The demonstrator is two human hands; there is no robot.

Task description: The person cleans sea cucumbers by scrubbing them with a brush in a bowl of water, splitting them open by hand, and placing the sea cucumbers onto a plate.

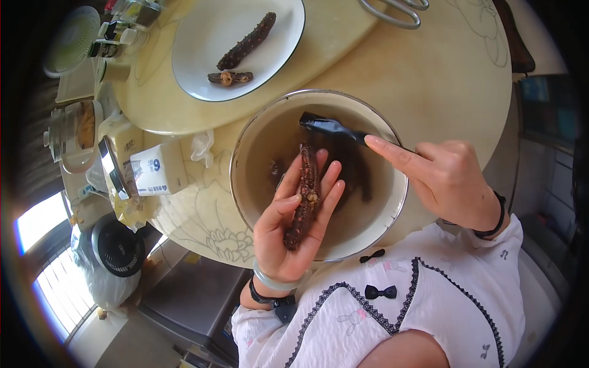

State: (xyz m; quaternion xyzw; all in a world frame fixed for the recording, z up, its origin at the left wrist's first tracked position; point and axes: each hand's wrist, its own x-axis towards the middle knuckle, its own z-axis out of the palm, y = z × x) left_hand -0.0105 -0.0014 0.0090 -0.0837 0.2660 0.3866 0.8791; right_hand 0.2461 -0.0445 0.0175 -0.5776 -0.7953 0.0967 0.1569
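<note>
A dark red-brown, bumpy sea cucumber (304, 205) lies lengthwise across the palm and fingers of my left hand (279, 236), over the near left part of a white basin (245, 132). The basin holds murky brownish water with dark shapes in it. My right hand (438, 175), at the basin's right rim, is closed round the handle of a black brush-like tool (331, 127), index finger stretched along it. The tool's head points left over the water, above the sea cucumber. Its bristles are too unclear to make out.
Beyond the basin, a white plate (196, 46) carries one long sea cucumber (248, 42) and a smaller piece (230, 78) on a raised round tabletop. At left are a tissue pack (156, 170), a glass jar (76, 129) and small bottles. A metal coil (399, 13) lies at the back.
</note>
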